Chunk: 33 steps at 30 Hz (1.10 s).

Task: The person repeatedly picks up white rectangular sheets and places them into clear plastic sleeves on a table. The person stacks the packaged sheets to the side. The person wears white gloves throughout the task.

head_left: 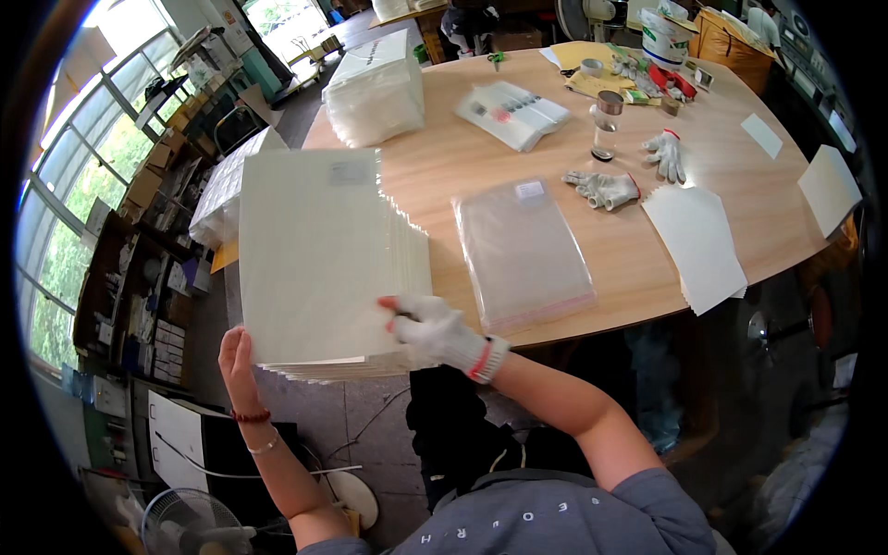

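A tall stack of off-white paper sheets stands at the table's front left, its right side stepped and uneven. A small printed mark shows near the top sheet's far edge. Beside the stack's near left corner is my bare left hand, fingers stretched upward against the edge; its thumb is hidden. My right hand, in a white knit glove with bare reddish fingertips, is over the stack's near right part. Its fingers are bent together, with something small and dark between them that I cannot make out. Right of the stack lies a pile of clear plastic bags.
White work gloves lie beyond the bags, near a glass jar. Fanned white sheets rest at the right. Farther back are a wrapped pile, a plastic packet and a white bucket. A fan stands lower left.
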Each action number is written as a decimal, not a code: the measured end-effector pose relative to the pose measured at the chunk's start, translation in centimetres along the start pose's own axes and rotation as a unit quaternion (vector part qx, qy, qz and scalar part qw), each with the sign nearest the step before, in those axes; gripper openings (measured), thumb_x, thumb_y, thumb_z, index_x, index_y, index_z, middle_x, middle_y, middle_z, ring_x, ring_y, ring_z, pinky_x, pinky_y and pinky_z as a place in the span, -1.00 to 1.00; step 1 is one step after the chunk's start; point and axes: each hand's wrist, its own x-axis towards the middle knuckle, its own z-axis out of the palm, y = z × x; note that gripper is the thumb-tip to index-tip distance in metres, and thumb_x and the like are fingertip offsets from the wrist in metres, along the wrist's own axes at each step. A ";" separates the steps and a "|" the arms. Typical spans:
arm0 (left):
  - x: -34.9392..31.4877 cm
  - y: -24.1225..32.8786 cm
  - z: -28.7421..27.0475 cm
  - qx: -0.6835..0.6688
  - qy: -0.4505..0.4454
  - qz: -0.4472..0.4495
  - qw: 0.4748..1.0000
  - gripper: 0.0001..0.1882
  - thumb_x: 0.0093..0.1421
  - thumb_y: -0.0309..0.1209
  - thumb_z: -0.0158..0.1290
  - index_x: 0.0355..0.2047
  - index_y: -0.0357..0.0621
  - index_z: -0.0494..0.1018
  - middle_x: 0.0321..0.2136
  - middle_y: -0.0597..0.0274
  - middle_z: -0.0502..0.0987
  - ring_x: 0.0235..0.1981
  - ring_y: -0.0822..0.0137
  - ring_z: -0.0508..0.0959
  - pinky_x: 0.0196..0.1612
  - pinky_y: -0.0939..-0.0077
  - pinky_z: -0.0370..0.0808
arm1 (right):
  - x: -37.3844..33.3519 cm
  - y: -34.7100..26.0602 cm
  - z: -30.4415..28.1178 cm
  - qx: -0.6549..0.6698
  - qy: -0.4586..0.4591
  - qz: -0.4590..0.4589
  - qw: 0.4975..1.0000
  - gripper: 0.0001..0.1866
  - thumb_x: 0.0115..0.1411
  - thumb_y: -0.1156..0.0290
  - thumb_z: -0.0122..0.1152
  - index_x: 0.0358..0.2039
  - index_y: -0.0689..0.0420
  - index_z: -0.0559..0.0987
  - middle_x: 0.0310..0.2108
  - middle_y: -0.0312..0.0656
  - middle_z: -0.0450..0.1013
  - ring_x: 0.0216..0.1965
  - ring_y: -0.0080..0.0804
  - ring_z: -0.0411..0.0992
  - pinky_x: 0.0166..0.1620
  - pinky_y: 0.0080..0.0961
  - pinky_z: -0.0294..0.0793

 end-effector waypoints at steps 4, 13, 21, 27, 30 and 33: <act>2.4 -10.5 -3.2 0.049 -0.044 -0.060 0.996 -0.67 0.17 -0.40 -0.14 -0.07 -0.29 0.28 -0.17 0.21 0.36 -0.16 0.43 0.33 -0.08 0.63 0.24 | 2.1 0.5 2.5 -0.049 -0.064 -0.076 0.994 -0.74 0.08 0.47 -0.05 -0.24 0.33 0.46 -0.36 -0.08 0.47 -0.36 -0.58 0.42 -0.28 -0.75 0.37; -3.0 -12.1 -1.5 0.032 0.322 0.060 0.944 -0.60 0.14 -0.26 -0.16 -0.06 -0.20 0.21 -0.28 0.26 0.34 -0.25 0.39 0.34 -0.21 0.53 0.27 | -9.1 7.0 -10.9 0.013 0.364 -0.072 0.929 -0.86 0.15 0.39 -0.13 -0.39 0.17 0.35 -0.55 -0.28 0.29 -0.53 -0.62 0.29 -0.39 -0.67 0.32; -17.1 -19.2 13.5 -0.108 -0.001 -0.218 0.970 -0.79 0.13 -0.44 -0.10 -0.19 -0.12 0.30 -0.62 0.40 0.30 -0.67 0.60 0.23 -0.64 0.75 0.16 | -31.2 10.0 -33.4 0.255 0.691 -0.107 0.667 -0.73 0.14 0.36 -0.10 -0.15 0.13 0.21 -0.34 -0.22 0.21 -0.37 -0.42 0.22 -0.27 -0.47 0.29; -17.6 -9.5 22.4 -0.063 -0.253 -0.056 0.964 -0.92 0.07 -0.54 -0.07 -0.41 -0.26 0.39 -0.65 0.26 0.38 -0.64 0.50 0.39 -0.55 0.68 0.33 | -30.2 6.5 -35.6 0.342 0.691 -0.089 0.630 -0.58 0.15 0.25 -0.09 -0.01 0.11 0.15 0.21 -0.01 -0.25 0.14 0.02 -0.01 0.06 -0.04 0.13; -14.9 -5.9 25.7 -0.008 -0.319 0.101 0.942 -0.90 0.02 -0.56 -0.05 -0.40 -0.26 0.40 -0.59 0.12 0.43 -0.56 0.27 0.46 -0.46 0.55 0.40 | -30.7 6.9 -38.6 0.323 0.674 -0.071 0.660 -0.54 0.10 0.16 0.00 -0.05 0.10 0.22 0.01 -0.07 0.15 -0.01 -0.16 0.22 -0.08 -0.18 0.35; -11.5 -5.5 30.7 0.116 -0.306 0.231 0.916 -0.81 0.00 -0.54 -0.03 -0.32 -0.30 0.37 -0.27 0.03 0.41 -0.30 0.04 0.43 -0.23 0.36 0.39 | -30.1 6.3 -41.7 0.279 0.634 -0.012 0.721 -0.60 0.04 0.06 0.06 -0.18 0.03 0.37 -0.25 -0.23 0.35 -0.29 -0.40 0.39 -0.43 -0.53 0.44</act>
